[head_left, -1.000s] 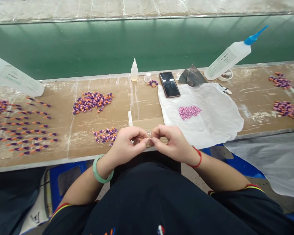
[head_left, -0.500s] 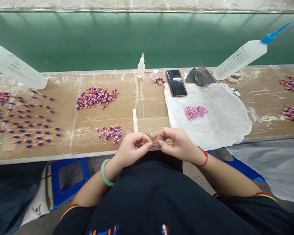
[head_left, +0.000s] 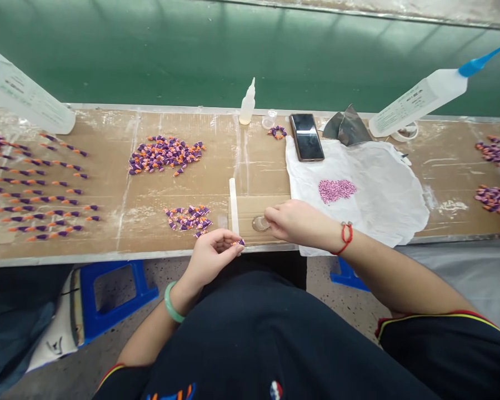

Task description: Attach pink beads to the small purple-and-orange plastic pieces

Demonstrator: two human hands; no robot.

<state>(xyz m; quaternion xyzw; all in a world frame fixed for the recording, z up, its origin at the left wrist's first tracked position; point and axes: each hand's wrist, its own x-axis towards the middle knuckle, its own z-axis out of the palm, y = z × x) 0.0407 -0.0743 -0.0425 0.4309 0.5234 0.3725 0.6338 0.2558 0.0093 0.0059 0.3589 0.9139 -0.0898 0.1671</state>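
My left hand pinches a small purple and orange figure at the table's front edge. To its right, my right hand is closed, its fingertips at the rim of a small round clear dish. What those fingers hold, if anything, is too small to make out. The dish sits on a cardboard piece, where a white strip also lies. Left of the strip is a small pile of purple, pink and orange figures. Tiny pink pieces lie on a white cloth beyond my right hand.
Behind stand a small dropper bottle, a phone and a large bottle with blue nozzle. Another large bottle leans at left. A bigger figure pile and rows of figures lie on the left side.
My hands have moved apart. My right hand went from close beside my left to the dish; my left hand shifted slightly left, and the figure in it now shows. The view has tilted slightly.
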